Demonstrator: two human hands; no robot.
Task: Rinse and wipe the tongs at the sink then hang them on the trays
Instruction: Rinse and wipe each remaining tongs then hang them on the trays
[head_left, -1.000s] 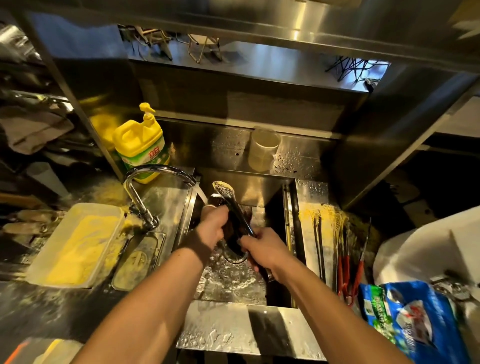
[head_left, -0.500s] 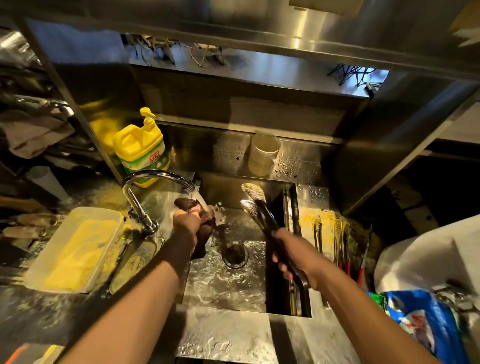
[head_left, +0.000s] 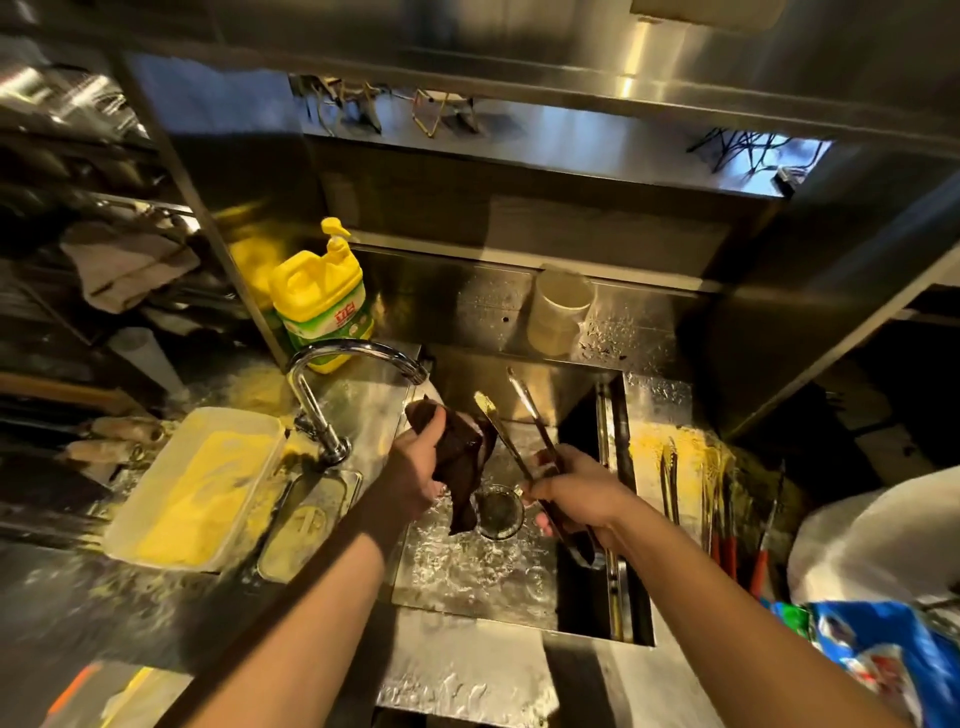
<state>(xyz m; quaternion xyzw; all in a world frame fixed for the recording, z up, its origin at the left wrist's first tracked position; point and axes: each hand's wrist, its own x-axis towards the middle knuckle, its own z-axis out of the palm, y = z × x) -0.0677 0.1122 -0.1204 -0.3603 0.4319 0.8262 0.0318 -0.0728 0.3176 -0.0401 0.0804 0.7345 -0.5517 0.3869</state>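
Over the steel sink (head_left: 530, 618), my right hand (head_left: 576, 491) grips a pair of metal tongs (head_left: 514, 431) by the handle end. Their two arms are spread and point up and away, and one tip carries yellow crumbs. My left hand (head_left: 421, 467) holds a dark brown cloth (head_left: 462, 462) bunched just left of the tongs, close to the left arm of them. Water lies in the sink bottom around the drain (head_left: 498, 512). The faucet (head_left: 353, 358) arches over the sink's left edge.
A yellow dish-soap jug (head_left: 322, 301) stands behind the faucet. A plastic tub of yellow crumbs (head_left: 197, 483) and a small steel pan (head_left: 306, 519) sit left of the sink. Several more tongs (head_left: 722, 509) lie on the crumb-dusted right drainboard. A blue bag (head_left: 878, 654) is at lower right.
My hands came apart and then drew together again: the tongs swung right and back over the drain with their arms now spread, and the cloth moved from the faucet toward them.
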